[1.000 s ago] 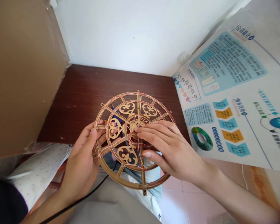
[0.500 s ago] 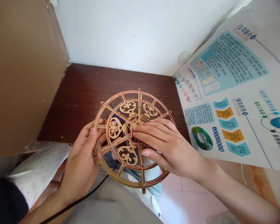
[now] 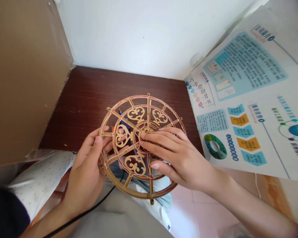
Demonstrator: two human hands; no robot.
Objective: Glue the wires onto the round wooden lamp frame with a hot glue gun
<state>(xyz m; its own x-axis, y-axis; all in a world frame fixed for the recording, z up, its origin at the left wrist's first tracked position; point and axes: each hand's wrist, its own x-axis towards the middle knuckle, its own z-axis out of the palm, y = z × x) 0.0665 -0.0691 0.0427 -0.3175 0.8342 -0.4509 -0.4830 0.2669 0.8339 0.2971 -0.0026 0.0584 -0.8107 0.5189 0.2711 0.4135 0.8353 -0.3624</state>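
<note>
A round gold-coloured metal frame (image 3: 127, 182), built like a wheel with spokes and scrollwork hearts, is held tilted above my lap and the table's front edge. Thin red and white wires (image 3: 114, 154) run along its rings and spokes. My left hand (image 3: 90, 158) grips the left rim, thumb on top and fingers behind. Across the hub lies my right hand (image 3: 172, 150), its fingers stretched out on the wires and covering part of the hub and right side. Whether its fingertips pinch a wire is hidden. Behind the frame shows a blue object (image 3: 123, 118), partly covered.
The dark brown table (image 3: 89, 96) meets a white wall (image 3: 139, 39) at the back. A brown board (image 3: 27, 66) stands on the left. At right hangs a printed poster (image 3: 253, 99). A black cable (image 3: 89, 210) crosses my left forearm.
Almost nothing differs. The right hand's fingers have shifted very slightly to the left on the hub; the left hand keeps its hold on the rim.
</note>
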